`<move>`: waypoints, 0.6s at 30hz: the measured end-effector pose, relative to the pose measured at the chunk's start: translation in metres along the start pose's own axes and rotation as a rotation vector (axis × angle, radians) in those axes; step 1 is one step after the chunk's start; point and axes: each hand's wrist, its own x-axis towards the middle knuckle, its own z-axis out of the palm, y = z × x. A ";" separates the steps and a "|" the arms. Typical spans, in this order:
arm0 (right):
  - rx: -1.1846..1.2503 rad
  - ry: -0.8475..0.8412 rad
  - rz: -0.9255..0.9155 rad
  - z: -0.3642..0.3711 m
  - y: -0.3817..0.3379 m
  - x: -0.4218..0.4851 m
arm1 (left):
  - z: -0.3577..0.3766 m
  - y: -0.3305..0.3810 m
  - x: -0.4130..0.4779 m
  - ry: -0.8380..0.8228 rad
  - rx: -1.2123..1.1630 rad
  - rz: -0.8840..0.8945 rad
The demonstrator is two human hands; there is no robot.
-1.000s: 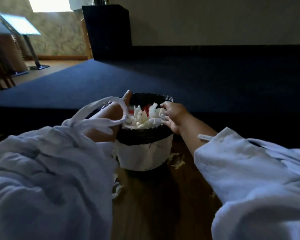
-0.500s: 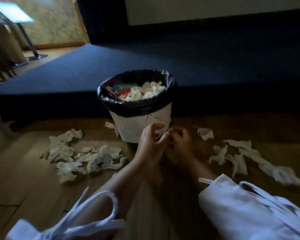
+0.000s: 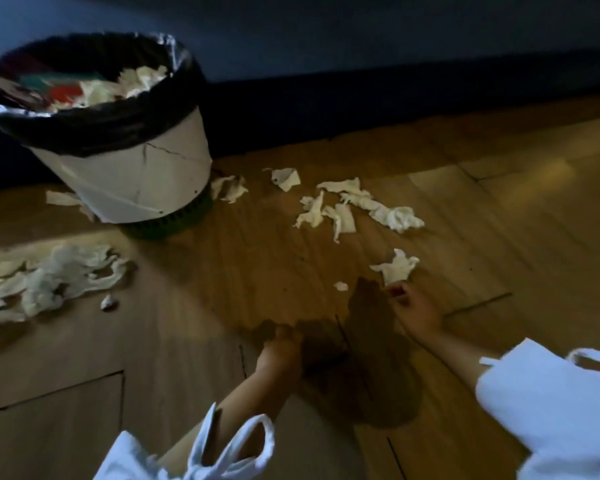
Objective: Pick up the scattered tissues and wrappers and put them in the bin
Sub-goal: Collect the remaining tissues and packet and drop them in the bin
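Tissue [image 3: 395, 268] on floor [image 3: 499, 237] right of bin [image 3: 136, 168], light, soft, crumpled: pinch a raised fold; right hand [image 3: 414, 311] at its edge, grasp unclear; left hand [image 3: 279, 348] loosely curled, seemingly empty.

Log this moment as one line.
right hand reaching nearest tissue | left hand curled, apparently empty | bin upright | tissues on floor

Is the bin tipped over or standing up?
Standing up. The bin rests on its base on the wooden floor, open top upward, with tissues piled inside near the rim.
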 end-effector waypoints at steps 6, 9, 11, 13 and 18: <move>-0.208 0.039 0.053 -0.007 0.001 0.055 | 0.005 -0.008 -0.001 0.044 -0.043 0.031; -0.209 -0.044 0.101 -0.004 -0.010 0.061 | 0.001 -0.014 -0.002 0.101 -0.207 -0.023; -0.249 -0.133 0.016 0.011 -0.020 0.053 | -0.003 -0.016 -0.004 0.120 -0.283 -0.032; -0.328 -0.211 -0.174 0.037 -0.020 0.037 | -0.006 -0.019 -0.003 0.162 -0.402 -0.048; -0.258 -0.314 -0.356 0.079 -0.004 0.000 | -0.017 -0.030 0.002 0.233 -0.592 -0.134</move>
